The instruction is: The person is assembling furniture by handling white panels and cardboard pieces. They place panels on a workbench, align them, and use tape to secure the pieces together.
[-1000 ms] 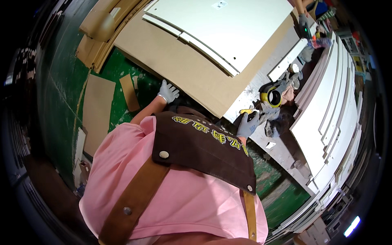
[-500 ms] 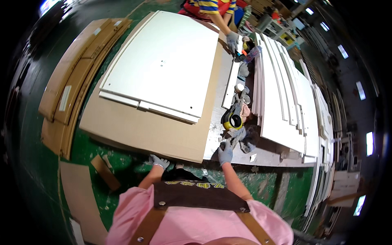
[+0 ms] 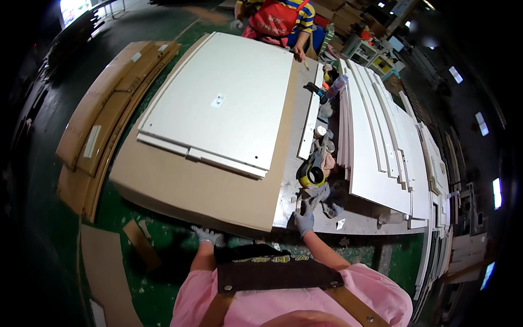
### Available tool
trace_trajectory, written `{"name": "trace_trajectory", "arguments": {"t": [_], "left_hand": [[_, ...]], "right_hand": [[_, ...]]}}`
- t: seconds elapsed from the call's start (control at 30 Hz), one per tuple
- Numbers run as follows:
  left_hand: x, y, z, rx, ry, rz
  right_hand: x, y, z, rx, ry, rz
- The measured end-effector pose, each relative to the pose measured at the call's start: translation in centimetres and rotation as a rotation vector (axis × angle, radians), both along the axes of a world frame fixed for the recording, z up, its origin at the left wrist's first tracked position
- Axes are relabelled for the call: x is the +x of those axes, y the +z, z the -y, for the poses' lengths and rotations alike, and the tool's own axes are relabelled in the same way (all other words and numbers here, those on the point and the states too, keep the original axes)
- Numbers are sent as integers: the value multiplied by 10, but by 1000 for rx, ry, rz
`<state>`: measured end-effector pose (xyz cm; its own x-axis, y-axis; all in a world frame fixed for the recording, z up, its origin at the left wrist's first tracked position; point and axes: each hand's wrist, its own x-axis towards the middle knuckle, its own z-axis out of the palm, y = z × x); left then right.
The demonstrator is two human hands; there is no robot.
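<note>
My left hand (image 3: 207, 236), in a grey glove, is at the near edge of the cardboard (image 3: 196, 210), fingers spread and holding nothing I can see. My right hand (image 3: 305, 222), also gloved, rests at the table's near edge beside crumpled grey gloves (image 3: 320, 192); its fingers look extended and apart. Just beyond lies a black and yellow tape roll (image 3: 311, 175). White panels (image 3: 212, 109) are stacked on the cardboard, the top one bearing a small label (image 3: 218, 100) near its middle.
Across the table stands a co-worker in a red apron (image 3: 275, 20), a bare hand (image 3: 299, 53) at the panel's far corner. A white strip (image 3: 311, 122) lies beside a black and blue tool (image 3: 316, 91). More white panels (image 3: 376, 147) lie right; brown packages (image 3: 109, 109) left.
The co-worker's gloved hand has left the black and blue tool, and a bare hand is now at the panel corner. The label on the panel shows clearly now. My left hand has shifted slightly left.
</note>
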<state>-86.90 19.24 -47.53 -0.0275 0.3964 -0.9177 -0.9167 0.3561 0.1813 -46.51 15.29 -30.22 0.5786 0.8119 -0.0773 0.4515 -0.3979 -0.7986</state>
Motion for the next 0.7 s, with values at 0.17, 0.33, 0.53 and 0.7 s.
{"name": "trace_trajectory", "arguments": {"t": [0.17, 0.33, 0.53, 0.7], "left_hand": [[85, 2, 31, -68, -31, 375], [169, 35, 41, -171, -52, 587], [197, 5, 58, 206, 84, 718], [196, -21, 66, 322, 358, 514]], "right_hand": [[30, 9, 7, 31, 155, -502], [36, 41, 17, -149, 333, -822], [-15, 80, -34, -221, 648, -1063], [-79, 112, -98, -261, 949, -924]]}}
